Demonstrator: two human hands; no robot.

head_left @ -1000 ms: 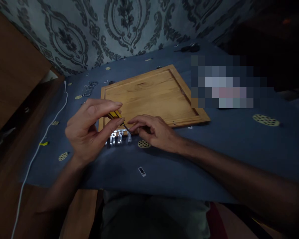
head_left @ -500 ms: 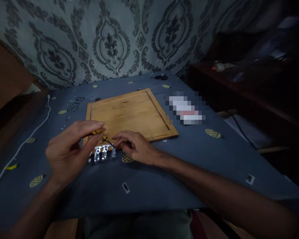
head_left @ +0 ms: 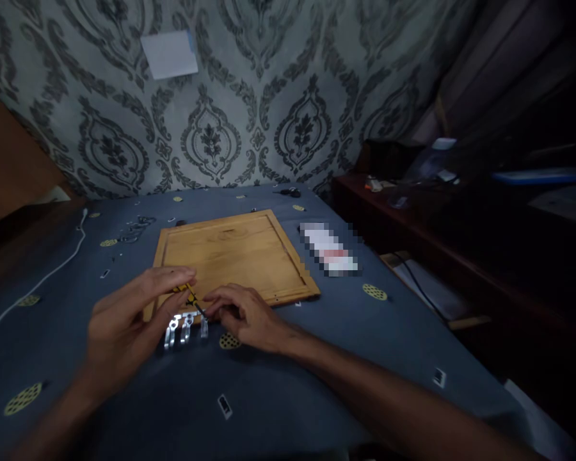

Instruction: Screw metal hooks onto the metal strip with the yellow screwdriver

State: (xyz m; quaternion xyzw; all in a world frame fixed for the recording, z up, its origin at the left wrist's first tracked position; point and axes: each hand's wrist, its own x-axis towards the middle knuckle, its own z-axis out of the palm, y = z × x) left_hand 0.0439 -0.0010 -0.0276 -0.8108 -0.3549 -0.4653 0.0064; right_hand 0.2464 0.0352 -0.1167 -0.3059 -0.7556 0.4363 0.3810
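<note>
A wooden board with a raised frame lies flat on the cloth-covered table. My left hand grips a small screwdriver with a yellow and black handle, its shaft slanting down to the right toward the board's near edge. At that edge sits a row of shiny metal hooks, partly hidden behind my left hand. My right hand is closed beside the screwdriver tip, fingertips pinched close to the rightmost hook. What those fingertips hold, if anything, is too small to make out.
To the board's right lies a blurred-out pale object. Small dark loops rest at the far left, near a white cable. A black item sits by the patterned wall. A dark red ledge stands at right.
My view has tilted up and shifted right, so the board and hands appear lower and more of the wall shows. Both hands keep nearly the same pose at the hooks.
</note>
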